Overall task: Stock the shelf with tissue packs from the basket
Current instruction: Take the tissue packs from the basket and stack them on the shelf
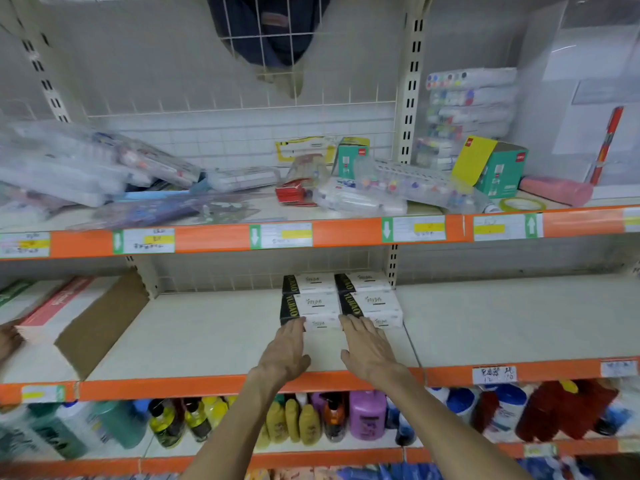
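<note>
Cream metal shelf (207, 334), middle tier, orange front strip. White rectangular tissue packs (320, 301) stand in two side-by-side stacks just beyond the fingertips. Each has a black end band lettered in gold and a small dark mark on its white face. Left hand (287, 348) lies flat with fingers straight, tips touching the front of the left stack, gripping nothing. Right hand (367, 346) is likewise flat and extended, tips against the right stack. Well left of the left hand: open brown cardboard box (100, 323). Below both wrists: coloured plastic bottles (367, 414) on the lower tier.
</note>
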